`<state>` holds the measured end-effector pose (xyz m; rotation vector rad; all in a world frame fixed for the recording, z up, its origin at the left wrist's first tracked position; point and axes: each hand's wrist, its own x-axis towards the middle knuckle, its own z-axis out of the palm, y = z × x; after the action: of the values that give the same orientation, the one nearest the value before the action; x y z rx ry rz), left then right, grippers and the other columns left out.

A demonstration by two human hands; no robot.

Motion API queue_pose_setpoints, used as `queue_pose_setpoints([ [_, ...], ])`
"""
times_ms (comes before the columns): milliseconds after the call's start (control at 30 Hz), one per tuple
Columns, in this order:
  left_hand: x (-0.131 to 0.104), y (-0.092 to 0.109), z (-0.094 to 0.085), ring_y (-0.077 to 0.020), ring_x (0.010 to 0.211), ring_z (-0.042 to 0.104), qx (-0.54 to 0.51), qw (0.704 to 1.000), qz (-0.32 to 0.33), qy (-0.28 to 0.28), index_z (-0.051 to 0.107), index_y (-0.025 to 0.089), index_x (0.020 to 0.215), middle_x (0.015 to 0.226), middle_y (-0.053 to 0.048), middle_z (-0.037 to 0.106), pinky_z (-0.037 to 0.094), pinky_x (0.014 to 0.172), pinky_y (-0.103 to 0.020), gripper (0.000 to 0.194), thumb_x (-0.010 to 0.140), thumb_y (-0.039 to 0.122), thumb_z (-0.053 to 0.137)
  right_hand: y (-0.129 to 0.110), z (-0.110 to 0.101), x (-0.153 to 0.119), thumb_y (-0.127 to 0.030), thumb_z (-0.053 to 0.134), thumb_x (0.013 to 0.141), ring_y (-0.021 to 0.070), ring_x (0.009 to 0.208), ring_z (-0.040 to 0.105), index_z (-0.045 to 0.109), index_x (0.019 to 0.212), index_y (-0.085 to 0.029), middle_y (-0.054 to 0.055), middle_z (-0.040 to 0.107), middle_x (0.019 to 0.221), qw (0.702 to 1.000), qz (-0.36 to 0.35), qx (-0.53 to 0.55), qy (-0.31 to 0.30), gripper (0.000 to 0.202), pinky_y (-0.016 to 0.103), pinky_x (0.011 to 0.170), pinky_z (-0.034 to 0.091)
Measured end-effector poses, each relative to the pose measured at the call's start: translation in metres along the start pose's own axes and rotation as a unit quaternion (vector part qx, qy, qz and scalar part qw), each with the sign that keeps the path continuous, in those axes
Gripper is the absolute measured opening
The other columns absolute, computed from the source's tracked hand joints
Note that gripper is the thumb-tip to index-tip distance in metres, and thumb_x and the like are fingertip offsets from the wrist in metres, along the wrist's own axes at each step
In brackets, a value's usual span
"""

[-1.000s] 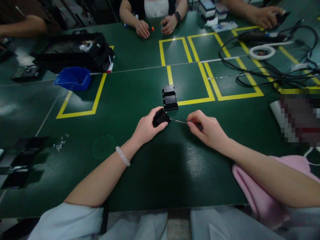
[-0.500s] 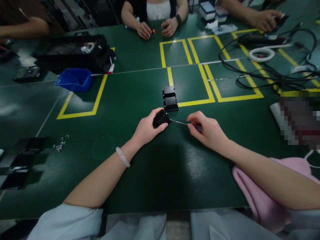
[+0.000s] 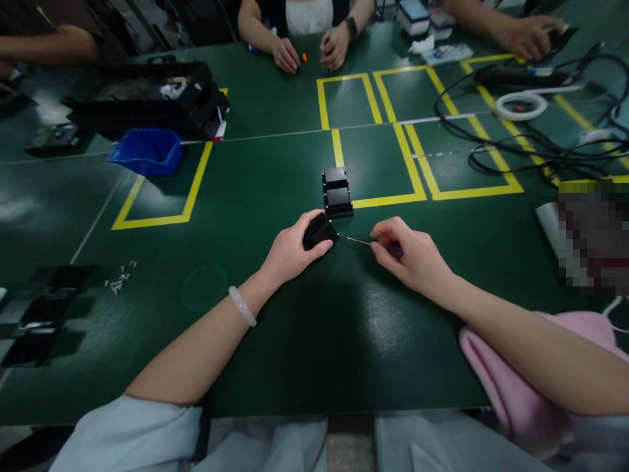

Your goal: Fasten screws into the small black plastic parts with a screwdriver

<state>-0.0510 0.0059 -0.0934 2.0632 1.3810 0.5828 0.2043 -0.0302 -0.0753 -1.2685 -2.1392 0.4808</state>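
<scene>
My left hand (image 3: 292,248) is closed around a small black box-like part (image 3: 318,232), held just above or against the table; I cannot tell which. In my right hand (image 3: 407,252) is a screwdriver (image 3: 354,240), its handle mostly hidden by the fingers. The thin metal shaft points left, and its tip meets the right corner of the black part, where a small screw seems to sit. Right behind the left hand lie two similar black parts (image 3: 337,196) in a row, with small shiny screws along their edges.
Loose screws (image 3: 119,280) lie at the left, near more black parts (image 3: 39,314). A blue tray (image 3: 150,152) stands before black crates (image 3: 147,98). Cables (image 3: 535,147) coil at the right. A pink cloth (image 3: 515,373) lies under my right forearm. Co-workers' hands (image 3: 334,49) are across the table.
The whole view has shifted slightly. My hands keep almost the same pose, the screwdriver tip still at the black part's corner. The co-worker's hands opposite have moved a little.
</scene>
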Motion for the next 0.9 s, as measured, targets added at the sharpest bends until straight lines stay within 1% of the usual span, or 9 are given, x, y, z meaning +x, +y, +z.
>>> queue_pose_setpoints([
  [133,0.0001,-0.0009,0.0011,-0.0286,0.107,0.068,0.003,1.000,0.002,0.011,0.047,0.023,0.143,0.123,-0.009,0.068,0.053,0.090,-0.040,0.063,0.088,0.050,0.061,0.0001,0.0014,0.0002,-0.025,0.057,0.089,0.0146,0.065,0.062,0.053,0.101,-0.022,-0.001,0.062,0.074,1.000,0.001,0.000,0.008,0.013,0.026,0.061,0.044],
  [233,0.0002,-0.0018,0.0014,-0.0284,0.106,0.069,0.000,1.000,0.001,0.009,0.047,0.023,0.143,0.123,-0.009,0.069,0.054,0.088,-0.039,0.063,0.088,0.050,0.061,0.0004,0.0013,0.0007,-0.027,0.059,0.089,0.0146,0.065,0.062,0.054,0.099,-0.022,-0.001,0.062,0.075,1.000,0.003,0.003,0.009,0.013,0.026,0.062,0.045],
  [333,0.0003,-0.0020,0.0010,-0.0283,0.105,0.069,-0.001,1.000,0.002,0.006,0.047,0.024,0.143,0.122,-0.008,0.068,0.054,0.087,-0.039,0.063,0.088,0.050,0.061,0.0010,0.0005,0.0009,-0.029,0.058,0.092,0.0134,0.061,0.060,0.054,0.098,-0.023,-0.003,0.061,0.072,1.000,0.010,0.012,0.004,0.010,0.025,0.060,0.044],
  [433,0.0002,-0.0014,0.0005,-0.0284,0.106,0.068,0.002,1.000,0.002,0.007,0.047,0.024,0.143,0.123,-0.009,0.068,0.054,0.088,-0.039,0.063,0.088,0.050,0.061,0.0014,0.0003,0.0006,-0.027,0.054,0.093,0.0131,0.060,0.060,0.053,0.099,-0.023,-0.003,0.060,0.070,1.000,0.016,0.011,0.003,0.007,0.025,0.059,0.044],
  [567,-0.0001,-0.0006,0.0000,-0.0287,0.106,0.068,0.001,1.000,-0.002,0.005,0.047,0.022,0.143,0.123,-0.009,0.068,0.054,0.089,-0.040,0.063,0.088,0.050,0.061,0.0009,0.0006,0.0004,-0.025,0.059,0.089,0.0137,0.062,0.061,0.054,0.101,-0.022,-0.002,0.061,0.073,1.000,0.004,0.004,0.010,0.013,0.025,0.060,0.045],
  [667,-0.0003,-0.0001,-0.0002,-0.0286,0.107,0.068,-0.001,1.000,-0.004,0.002,0.046,0.022,0.144,0.124,-0.009,0.068,0.054,0.089,-0.040,0.064,0.089,0.051,0.062,0.0001,0.0001,0.0010,-0.023,0.060,0.088,0.0141,0.066,0.062,0.054,0.097,-0.022,-0.001,0.062,0.076,1.000,0.001,0.002,0.009,0.011,0.026,0.062,0.045],
  [733,-0.0005,0.0001,-0.0004,-0.0286,0.107,0.068,-0.002,1.000,-0.004,0.001,0.046,0.023,0.144,0.124,-0.009,0.068,0.054,0.089,-0.040,0.064,0.089,0.051,0.061,-0.0003,-0.0004,0.0015,-0.024,0.059,0.089,0.0141,0.067,0.061,0.055,0.094,-0.022,-0.001,0.062,0.077,1.000,0.001,0.002,0.004,0.008,0.026,0.063,0.045],
  [800,-0.0005,0.0005,-0.0005,-0.0287,0.108,0.068,0.000,1.000,-0.002,0.003,0.046,0.023,0.144,0.124,-0.009,0.068,0.054,0.091,-0.040,0.063,0.089,0.051,0.061,-0.0002,-0.0007,0.0016,-0.025,0.057,0.091,0.0133,0.065,0.060,0.055,0.094,-0.021,-0.001,0.061,0.076,1.000,0.005,0.005,0.000,0.005,0.025,0.062,0.044],
  [900,-0.0002,0.0007,-0.0005,-0.0286,0.108,0.068,0.002,1.000,0.000,0.003,0.047,0.022,0.144,0.124,-0.009,0.068,0.053,0.091,-0.040,0.063,0.089,0.050,0.061,0.0007,-0.0004,0.0012,-0.025,0.054,0.094,0.0120,0.060,0.057,0.054,0.096,-0.021,-0.002,0.060,0.074,1.000,0.013,0.009,-0.001,0.005,0.025,0.059,0.043],
])
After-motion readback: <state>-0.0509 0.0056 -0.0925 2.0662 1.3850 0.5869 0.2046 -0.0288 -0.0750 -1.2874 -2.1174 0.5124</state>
